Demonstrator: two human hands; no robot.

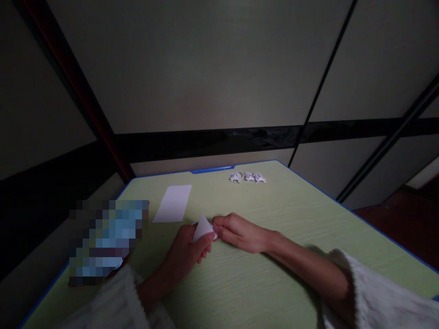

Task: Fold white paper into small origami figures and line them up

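Note:
A small piece of folded white paper (203, 228) with a pointed top is held just above the table, near its middle. My left hand (188, 249) is closed on its left and lower part, the thumb lying across the front. From the other side, my right hand (240, 232) pinches the paper's right edge between thumb and fingers. The fingers hide much of the lower folds. Beyond my hands, at the far side of the table, three folded paper figures (249, 177) stand in a row. Left of the held paper lies a flat white paper sheet (173, 204).
The pale green table (274, 283) has a blue rim and a blue bar (212, 169) at its far edge. On the left lies a flat object blurred by pixels (109, 242). Cabinet panels (212, 64) with a dark band rise right behind the table.

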